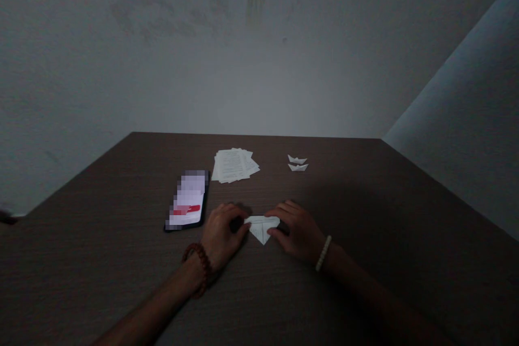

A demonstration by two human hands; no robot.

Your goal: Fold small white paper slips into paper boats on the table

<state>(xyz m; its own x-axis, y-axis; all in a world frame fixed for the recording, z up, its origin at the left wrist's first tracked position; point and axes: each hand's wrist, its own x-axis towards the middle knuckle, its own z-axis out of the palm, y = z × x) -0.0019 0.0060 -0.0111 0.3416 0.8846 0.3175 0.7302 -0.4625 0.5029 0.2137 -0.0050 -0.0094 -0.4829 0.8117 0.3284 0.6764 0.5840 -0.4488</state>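
Note:
A small folded piece of printed paper [261,227] is between my hands, a triangle with its point toward me and its straight edge away from me. My left hand [223,232], with a brown beaded bracelet at the wrist, pinches its left corner between thumb and fingers. At the right corner, my right hand [298,231] grips it the same way, wearing a pale beaded bracelet. Beyond my right hand sit two small folded paper boats [298,167], one behind the other.
A phone [188,200] with a lit, blurred screen lies left of my left hand. Behind it is a loose stack of printed paper sheets [232,165]. The dark wooden table [344,173] meets a grey wall [259,81] at its far edge.

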